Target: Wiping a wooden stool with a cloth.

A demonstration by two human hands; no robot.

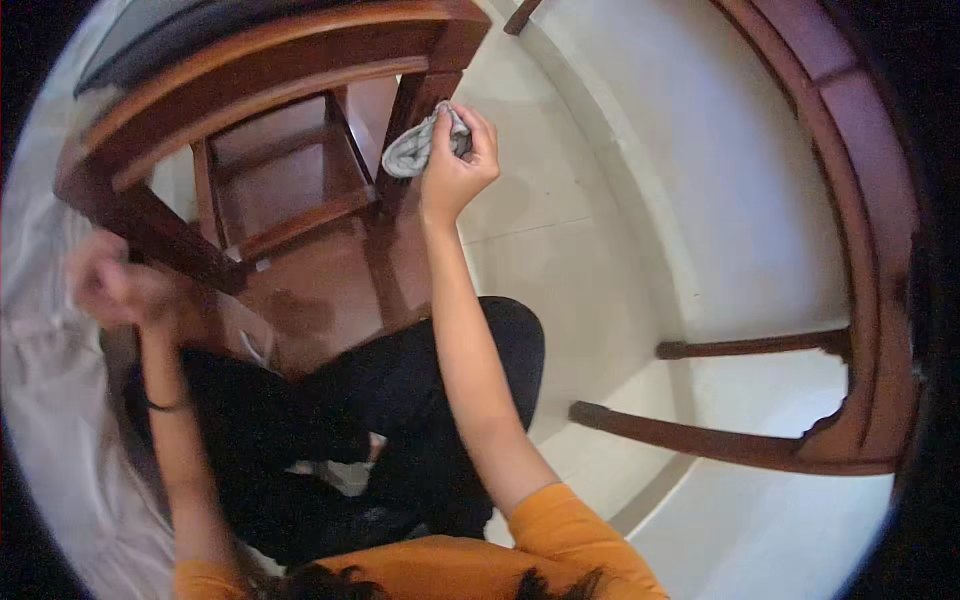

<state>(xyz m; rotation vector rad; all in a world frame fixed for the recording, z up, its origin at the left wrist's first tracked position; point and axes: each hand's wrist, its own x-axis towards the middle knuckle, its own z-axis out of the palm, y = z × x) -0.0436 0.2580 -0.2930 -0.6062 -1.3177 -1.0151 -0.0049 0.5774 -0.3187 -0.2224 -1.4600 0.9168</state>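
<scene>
A crumpled grey cloth (pixel 410 154) is pinched between the thumb and fingers of my right hand (pixel 463 154), beside the right front leg of a dark wooden chair (pixel 277 67). My left hand (pixel 124 289) is blurred, near the lower end of the chair's left leg (pixel 176 232); whether it holds anything cannot be told. The chair has a dark seat pad (pixel 202 22) at the top left, and lower rails (pixel 307 223) join its legs.
A white wall with a raised base ledge (pixel 637 172) curves along the right. Another piece of dark wooden furniture (pixel 870 187) stands there, its legs reaching the tiled floor (pixel 540 262). Pale fabric (pixel 60 420) hangs at the left. My bent knees are below the chair.
</scene>
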